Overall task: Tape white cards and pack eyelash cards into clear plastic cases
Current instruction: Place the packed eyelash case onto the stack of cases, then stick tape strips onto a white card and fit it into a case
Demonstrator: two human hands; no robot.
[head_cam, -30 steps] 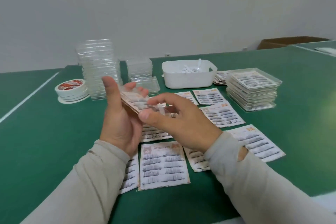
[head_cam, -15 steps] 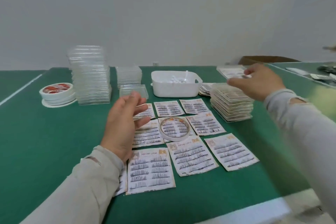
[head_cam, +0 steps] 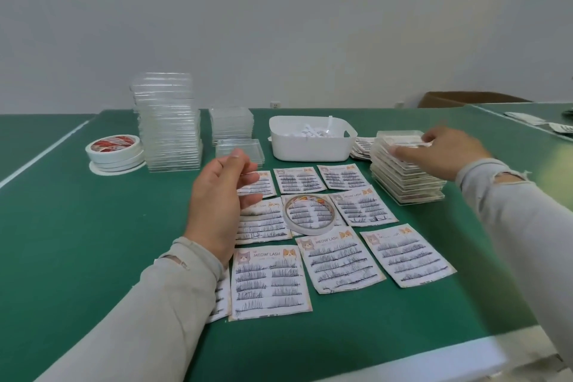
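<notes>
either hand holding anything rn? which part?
Left hand: nothing, hovering open over the eyelash cards. Right hand: fingers on the top packed case of the stack's near edge; grip or just touch, cannot tell.

Left hand [head_cam: 218,206] covers parts of two cards [head_cam: 262,223]; the sleeve [head_cam: 161,304] hides most of another. Right hand [head_cam: 446,150] is motion-blurred, its grip on the top case [head_cam: 403,146] indeterminate. Bin [head_cam: 311,139] contents too small to identify. Box [head_cam: 465,99] is partly hidden behind the table [head_cam: 93,242].
</notes>
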